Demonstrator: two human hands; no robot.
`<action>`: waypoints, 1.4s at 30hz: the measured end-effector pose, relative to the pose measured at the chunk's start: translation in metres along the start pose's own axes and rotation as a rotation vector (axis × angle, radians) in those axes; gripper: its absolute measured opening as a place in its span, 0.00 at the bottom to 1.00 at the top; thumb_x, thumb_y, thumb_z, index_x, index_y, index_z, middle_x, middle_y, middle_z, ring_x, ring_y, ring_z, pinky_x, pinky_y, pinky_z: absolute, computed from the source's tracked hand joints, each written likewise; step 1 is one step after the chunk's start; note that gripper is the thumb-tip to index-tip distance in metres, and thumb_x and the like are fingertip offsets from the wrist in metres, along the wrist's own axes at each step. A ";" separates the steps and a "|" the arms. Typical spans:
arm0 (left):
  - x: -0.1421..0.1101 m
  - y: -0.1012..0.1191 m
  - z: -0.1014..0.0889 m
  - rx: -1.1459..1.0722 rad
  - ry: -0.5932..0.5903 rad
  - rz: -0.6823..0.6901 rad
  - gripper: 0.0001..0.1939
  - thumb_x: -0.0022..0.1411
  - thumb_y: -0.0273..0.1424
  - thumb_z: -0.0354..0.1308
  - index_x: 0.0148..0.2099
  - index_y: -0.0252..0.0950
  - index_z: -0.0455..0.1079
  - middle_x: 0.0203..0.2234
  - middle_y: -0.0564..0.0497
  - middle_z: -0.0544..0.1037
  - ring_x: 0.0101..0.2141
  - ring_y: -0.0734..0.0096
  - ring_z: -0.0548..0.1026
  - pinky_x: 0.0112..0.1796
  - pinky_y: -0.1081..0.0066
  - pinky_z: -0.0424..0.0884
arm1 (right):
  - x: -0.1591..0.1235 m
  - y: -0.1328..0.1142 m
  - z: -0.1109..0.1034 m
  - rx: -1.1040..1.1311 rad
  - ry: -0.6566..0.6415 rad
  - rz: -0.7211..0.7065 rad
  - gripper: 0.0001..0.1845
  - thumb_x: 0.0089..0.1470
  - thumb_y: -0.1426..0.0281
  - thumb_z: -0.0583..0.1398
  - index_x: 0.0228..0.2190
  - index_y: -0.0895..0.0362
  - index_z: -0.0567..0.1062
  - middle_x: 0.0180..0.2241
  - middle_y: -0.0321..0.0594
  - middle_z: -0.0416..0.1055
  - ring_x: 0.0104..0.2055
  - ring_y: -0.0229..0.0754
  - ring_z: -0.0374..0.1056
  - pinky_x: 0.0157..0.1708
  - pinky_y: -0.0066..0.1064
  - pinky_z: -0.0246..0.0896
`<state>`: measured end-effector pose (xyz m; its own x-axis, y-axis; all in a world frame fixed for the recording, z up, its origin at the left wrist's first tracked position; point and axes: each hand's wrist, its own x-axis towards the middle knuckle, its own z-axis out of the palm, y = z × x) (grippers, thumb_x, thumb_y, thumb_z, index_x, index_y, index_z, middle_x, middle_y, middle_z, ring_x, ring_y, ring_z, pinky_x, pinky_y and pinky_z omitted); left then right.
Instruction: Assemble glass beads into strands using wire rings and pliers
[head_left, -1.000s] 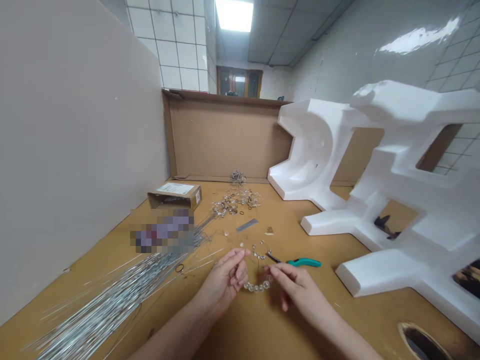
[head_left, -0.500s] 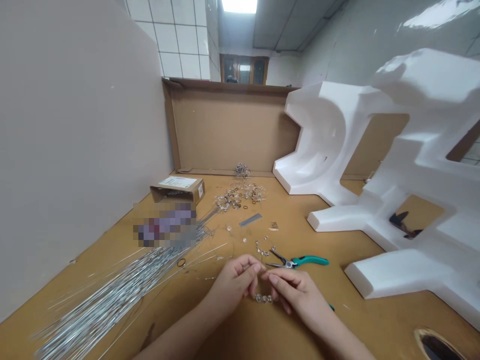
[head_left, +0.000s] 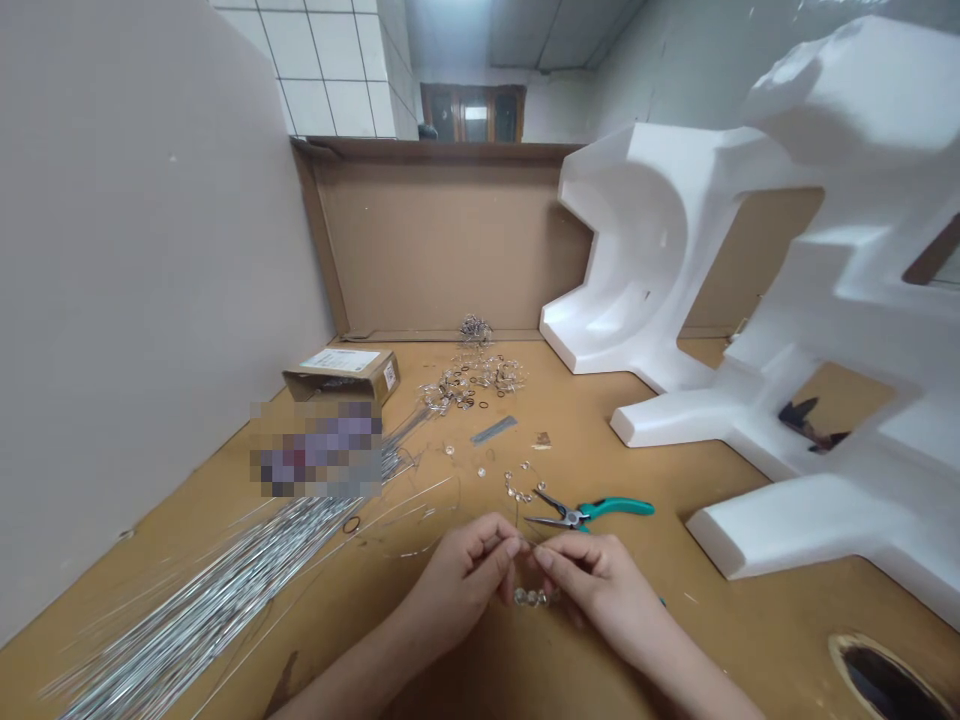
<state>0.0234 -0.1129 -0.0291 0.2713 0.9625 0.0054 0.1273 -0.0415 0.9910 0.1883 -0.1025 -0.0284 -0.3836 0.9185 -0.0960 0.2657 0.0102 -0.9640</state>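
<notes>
Close together at the front middle of the table, my left hand (head_left: 472, 570) and my right hand (head_left: 596, 580) both pinch a short string of clear beads (head_left: 531, 597). Its beads hang in a loop below my fingers, and its thin wire ends are mostly hidden between the fingertips. Just beyond my right hand lie needle-nose pliers (head_left: 576, 518) with green handles, jaws parted. Past my fingertips, a curved row of clear beads (head_left: 517, 492) rests on the tabletop.
A bundle of thin metal wires (head_left: 225, 590) spreads at left, near an opened small cardboard box (head_left: 345, 378). Beaded pieces and rings (head_left: 472, 385) lie farther back with a grey strip (head_left: 495, 430). White foam packaging (head_left: 712, 430) stands at right; a round hole (head_left: 889, 680) opens at front right.
The view has shifted slightly, so the background sits a little higher and farther left. Both hands keep their pinch on the bead string, with only slight finger movement.
</notes>
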 end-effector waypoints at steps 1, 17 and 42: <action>0.001 0.000 0.000 -0.030 0.003 -0.004 0.10 0.57 0.37 0.49 0.30 0.35 0.66 0.13 0.57 0.66 0.16 0.78 0.61 0.20 0.78 0.56 | 0.000 0.000 0.000 0.031 0.004 0.004 0.19 0.47 0.56 0.55 0.19 0.59 0.71 0.12 0.29 0.56 0.12 0.29 0.49 0.13 0.23 0.41; 0.008 0.003 -0.008 -0.383 0.154 -0.023 0.09 0.45 0.28 0.62 0.32 0.36 0.69 0.19 0.58 0.65 0.21 0.79 0.61 0.26 0.77 0.58 | 0.000 0.004 0.000 0.169 0.032 -0.077 0.21 0.43 0.53 0.57 0.25 0.60 0.73 0.18 0.36 0.68 0.20 0.35 0.63 0.22 0.27 0.60; 0.003 0.004 0.000 -0.529 0.042 -0.092 0.14 0.54 0.32 0.48 0.19 0.33 0.60 0.12 0.55 0.68 0.09 0.87 0.51 0.14 0.78 0.42 | -0.023 0.005 -0.041 -1.010 0.274 -0.273 0.28 0.43 0.60 0.57 0.48 0.55 0.64 0.51 0.49 0.60 0.54 0.56 0.50 0.49 0.47 0.45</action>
<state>0.0246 -0.1102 -0.0249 0.2419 0.9662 -0.0895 -0.3519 0.1734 0.9198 0.2348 -0.1078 -0.0205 -0.3628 0.8918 0.2704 0.8557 0.4337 -0.2824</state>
